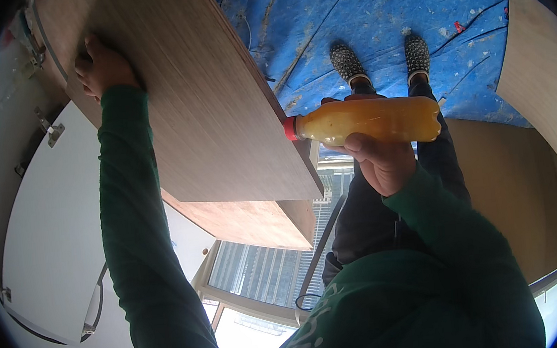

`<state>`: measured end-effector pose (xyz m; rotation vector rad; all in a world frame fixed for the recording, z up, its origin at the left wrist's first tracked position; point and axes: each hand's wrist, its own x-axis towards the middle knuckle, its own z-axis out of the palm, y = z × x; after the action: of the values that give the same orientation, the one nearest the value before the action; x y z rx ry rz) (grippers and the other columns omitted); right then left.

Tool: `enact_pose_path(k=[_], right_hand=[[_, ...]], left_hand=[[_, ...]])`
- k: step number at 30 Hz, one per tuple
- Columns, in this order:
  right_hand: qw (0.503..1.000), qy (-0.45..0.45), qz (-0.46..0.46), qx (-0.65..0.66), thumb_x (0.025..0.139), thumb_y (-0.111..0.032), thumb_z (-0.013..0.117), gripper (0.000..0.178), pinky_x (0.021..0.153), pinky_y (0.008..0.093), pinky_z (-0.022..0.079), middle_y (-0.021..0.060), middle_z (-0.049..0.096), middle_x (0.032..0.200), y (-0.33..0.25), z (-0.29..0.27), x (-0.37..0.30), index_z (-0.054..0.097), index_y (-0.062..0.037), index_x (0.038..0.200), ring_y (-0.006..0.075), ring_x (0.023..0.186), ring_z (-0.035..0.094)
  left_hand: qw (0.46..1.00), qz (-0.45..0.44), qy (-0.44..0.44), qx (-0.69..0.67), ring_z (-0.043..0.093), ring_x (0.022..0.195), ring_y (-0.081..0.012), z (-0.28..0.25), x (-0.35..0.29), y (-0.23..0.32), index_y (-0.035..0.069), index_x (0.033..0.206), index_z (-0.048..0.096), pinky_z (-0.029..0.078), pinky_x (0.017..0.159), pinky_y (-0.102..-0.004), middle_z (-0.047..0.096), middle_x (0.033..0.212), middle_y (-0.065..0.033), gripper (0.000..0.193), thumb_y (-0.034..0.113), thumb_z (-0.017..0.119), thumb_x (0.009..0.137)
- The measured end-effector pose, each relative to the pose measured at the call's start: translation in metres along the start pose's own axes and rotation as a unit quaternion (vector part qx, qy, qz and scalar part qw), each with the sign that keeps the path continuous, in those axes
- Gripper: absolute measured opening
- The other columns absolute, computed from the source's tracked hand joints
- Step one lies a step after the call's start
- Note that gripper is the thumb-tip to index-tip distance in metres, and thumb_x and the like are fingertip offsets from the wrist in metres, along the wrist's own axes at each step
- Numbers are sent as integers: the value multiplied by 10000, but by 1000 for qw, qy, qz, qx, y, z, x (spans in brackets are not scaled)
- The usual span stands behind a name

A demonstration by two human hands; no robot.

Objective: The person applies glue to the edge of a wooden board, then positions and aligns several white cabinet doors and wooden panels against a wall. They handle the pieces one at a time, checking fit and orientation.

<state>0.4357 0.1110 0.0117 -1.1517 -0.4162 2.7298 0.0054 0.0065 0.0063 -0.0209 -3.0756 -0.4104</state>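
The right hand (384, 157) was wrapped around a clear bottle (384, 122) of orange-yellow liquid, thumb on the near side and fingers passing behind to show along its upper edge. The bottle lay on its side in that grasp, held up in front of the body, with its red cap (290, 128) pointing left over the edge of the wood-grain panel (212, 106); whether cap and panel touched could not be told. The left hand (107, 66) was on the panel near its far left edge, fingers bent; how firmly it gripped, if at all, was unclear. The bottle looked well filled, so it probably had some heft, and its thin, plastic-looking wall seemed likely to flex if squeezed hard. Its smooth side could have turned slippery if wet, though it seemed unlikely to shatter. The middle of the body looked the best place to take hold, near the balance point, with the stiffer neck as a 2nd choice for steadying it. Below were 2 spotted shoes (349, 61) on a blue floor sheet (370, 11).
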Motion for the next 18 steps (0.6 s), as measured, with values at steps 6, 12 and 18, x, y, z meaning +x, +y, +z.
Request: enact_pose_path(k=[6, 12, 18], right_hand=[[1000, -9, -14, 17, 907, -128, 844, 591, 1129, 544, 550, 213, 635, 1419, -1, 0, 15, 554, -8, 1408, 356, 1320, 645], [999, -6, 29, 26, 945, -153, 818, 558, 1133, 555, 544, 193, 653, 1388, -9, 4, 28, 560, -7, 1418, 365, 1329, 646], [999, 14, 32, 38, 943, -149, 820, 556, 1140, 562, 535, 196, 650, 1390, -1, -1, 6, 563, -7, 1415, 362, 1319, 653]], left_hand=[[1000, -2, 9, -1, 353, 1520, -441, 2, 3, -5, 51, 1595, 457, 276, 1245, -602, 439, 1657, -164, 918, 742, 442, 991], [1000, -2, 7, -2, 349, 1526, -443, 1, 1, 1, 54, 1598, 458, 279, 1253, -589, 446, 1651, -170, 918, 741, 448, 990], [1000, 5, 9, -8, 356, 1521, -449, 2, 3, -8, 54, 1590, 467, 287, 1250, -595, 449, 1647, -175, 913, 742, 454, 991]])
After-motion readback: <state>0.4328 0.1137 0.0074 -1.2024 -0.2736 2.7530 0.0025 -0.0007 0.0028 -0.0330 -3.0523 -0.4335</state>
